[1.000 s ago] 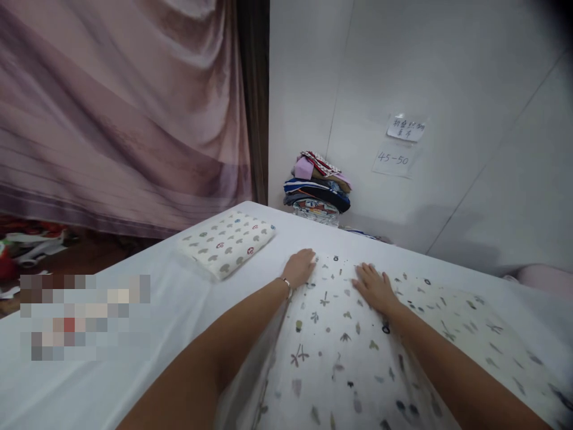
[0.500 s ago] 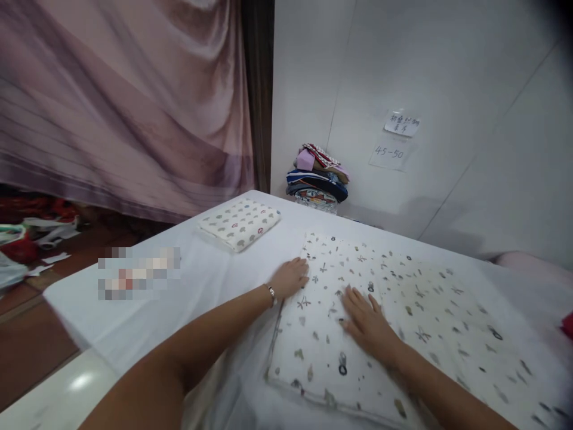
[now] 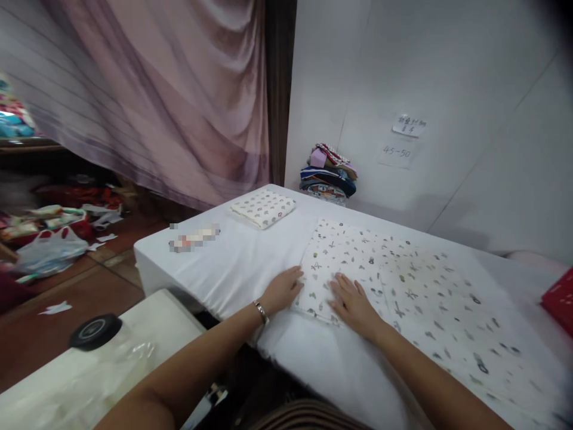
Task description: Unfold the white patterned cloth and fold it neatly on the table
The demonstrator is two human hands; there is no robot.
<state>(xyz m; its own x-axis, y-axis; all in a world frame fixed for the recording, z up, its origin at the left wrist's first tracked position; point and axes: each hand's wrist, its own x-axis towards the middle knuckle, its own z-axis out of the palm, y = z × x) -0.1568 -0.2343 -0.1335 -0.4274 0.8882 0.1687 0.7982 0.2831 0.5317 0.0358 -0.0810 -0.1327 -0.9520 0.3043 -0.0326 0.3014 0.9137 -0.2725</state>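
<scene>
A white cloth (image 3: 412, 280) with small grey and olive printed figures lies spread over the table, its left part folded over in layers. My left hand (image 3: 283, 288), a silver bracelet at the wrist, rests against the folded cloth's left edge, fingers stretched out and slightly bent. My right hand (image 3: 353, 301) lies flat on top of the folded part, fingers spread. Neither hand grips anything that I can see. Farther off, a folded cream cloth (image 3: 263, 209) with a mushroom-like print lies near the table's far left corner.
A blurred-out item (image 3: 194, 237) lies on the white-covered table (image 3: 237, 263). Folded fabrics (image 3: 329, 173) are stacked by the wall. A white surface at lower left bears a round black object (image 3: 95, 331) and clear plastic. A red object (image 3: 559, 301) stands at right.
The view has shifted, showing more floor and the white surface at left. My hands have come nearer the folded cloth's front edge, still flat on or beside it.
</scene>
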